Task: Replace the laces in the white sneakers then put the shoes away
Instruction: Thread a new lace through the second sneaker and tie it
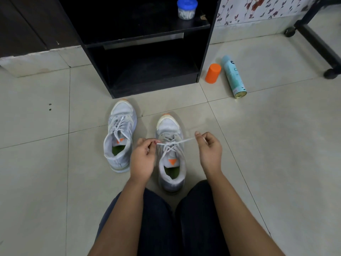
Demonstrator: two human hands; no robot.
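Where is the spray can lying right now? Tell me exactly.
In the head view, the spray can lies on its side on the floor tiles to the person's right, beside the upright orange cylinder, just right of the black shelf unit.

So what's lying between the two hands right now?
In the head view, a white lace stretches from the left hand to the right hand, across the laced top of the nearer sneaker.

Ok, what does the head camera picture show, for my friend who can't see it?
A person's left hand and right hand each pinch an end of the white lace of a white sneaker on the tiled floor. A second laced sneaker stands beside it, before a black shelf unit.
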